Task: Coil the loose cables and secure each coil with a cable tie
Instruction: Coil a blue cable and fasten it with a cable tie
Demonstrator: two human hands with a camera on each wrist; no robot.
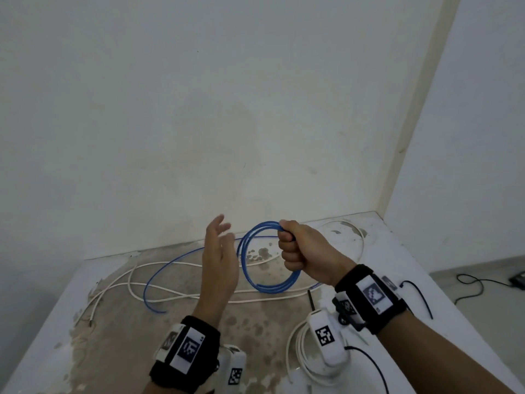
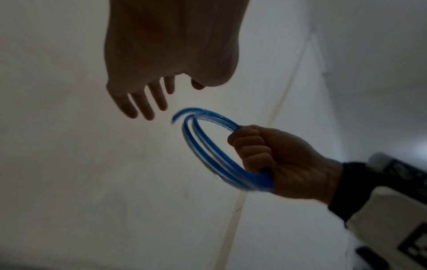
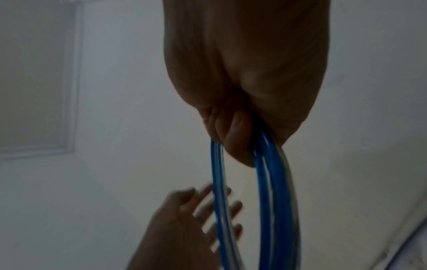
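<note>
My right hand [image 1: 295,245] grips a blue cable coil [image 1: 250,251] of several loops, held upright above the table; the same blue coil [image 2: 208,146] [image 3: 272,201] shows in both wrist views, clenched in the right fist [image 2: 265,155]. The cable's loose tail [image 1: 153,285] trails left across the table to its free end. My left hand [image 1: 220,257] hovers just left of the coil with fingers spread and holds nothing; its fingers [image 2: 143,104] are straight and apart from the loops. A loose white cable [image 1: 181,297] lies spread over the table under the blue one.
The stained white table [image 1: 119,336] stands in a room corner against the wall. A coiled white cable [image 1: 301,356] lies near my right wrist. Thin black cable ties [image 1: 311,300] [image 1: 420,297] lie to the right. A black cord [image 1: 477,285] runs over the floor.
</note>
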